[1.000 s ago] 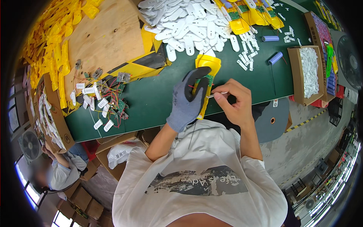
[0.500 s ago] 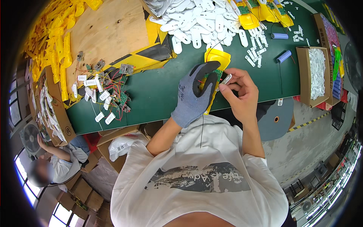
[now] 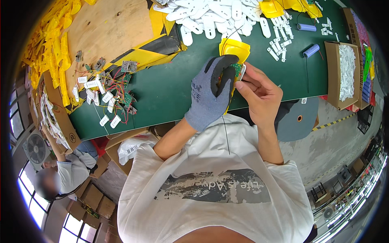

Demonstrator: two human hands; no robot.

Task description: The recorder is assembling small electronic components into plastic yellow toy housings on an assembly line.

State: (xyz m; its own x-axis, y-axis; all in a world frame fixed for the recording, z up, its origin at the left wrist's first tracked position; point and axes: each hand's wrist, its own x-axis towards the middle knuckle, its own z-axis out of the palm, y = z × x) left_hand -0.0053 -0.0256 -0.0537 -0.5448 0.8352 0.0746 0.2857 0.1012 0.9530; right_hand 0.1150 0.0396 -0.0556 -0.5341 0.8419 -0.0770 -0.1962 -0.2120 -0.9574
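Observation:
In a grey-blue glove with black fingertips, my left hand (image 3: pixel 210 92) grips a yellow plastic housing (image 3: pixel 236 47). A green circuit board (image 3: pixel 236 69) shows inside it beside the gloved fingers, and a thin black wire (image 3: pixel 226 131) hangs from the lower end over my shirt. My bare right hand (image 3: pixel 263 92) pinches a small white oval piece (image 3: pixel 242 72) between thumb and fingers. That piece stands on edge at the right side of the housing, by the board. Whether it touches the housing I cannot tell, and my fingers cover part of it.
White oval covers (image 3: pixel 208 20) are heaped at the back. Small white parts (image 3: pixel 279 44) and purple cylindrical batteries (image 3: pixel 311 50) lie to the right, near a carton (image 3: pixel 346 77) of white pieces. Wired circuit boards (image 3: pixel 129 67) lie left, below yellow housings (image 3: pixel 48 52). Another person (image 3: pixel 71 174) sits at far left.
My right hand has brought the white piece up against the housing's right side, turning it more upright. My left hand keeps its grip. The whole view has shifted slightly.

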